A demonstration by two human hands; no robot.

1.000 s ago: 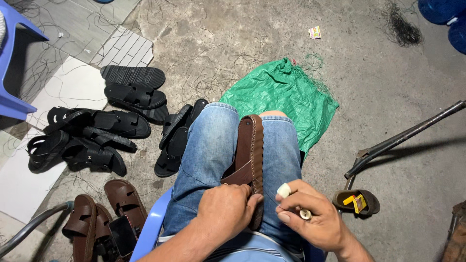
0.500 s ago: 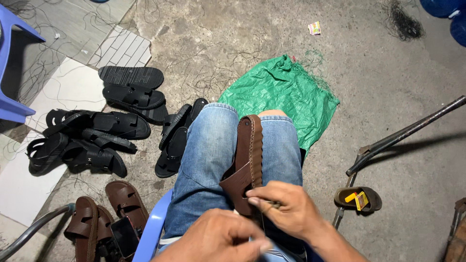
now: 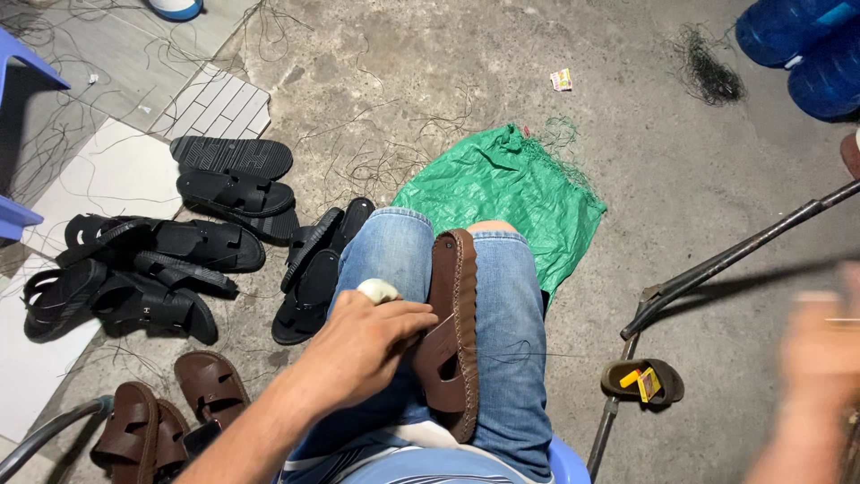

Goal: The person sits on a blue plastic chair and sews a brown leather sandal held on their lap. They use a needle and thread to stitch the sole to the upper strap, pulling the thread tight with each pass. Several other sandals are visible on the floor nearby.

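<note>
Brown sandal (image 3: 455,332) lay along lap, toe pointing away; left hand (image 3: 363,345) pressed on its strap, fingers curled — right hand (image 3: 820,345) blurred, grip indeterminate.

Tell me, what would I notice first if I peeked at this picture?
Probably the brown sandal lying on the person's blue-jeaned lap, with the left hand resting on its strap. Just beyond the knees a bright green sack is spread on the concrete floor, and a heap of black sandals sits at the left.
</note>
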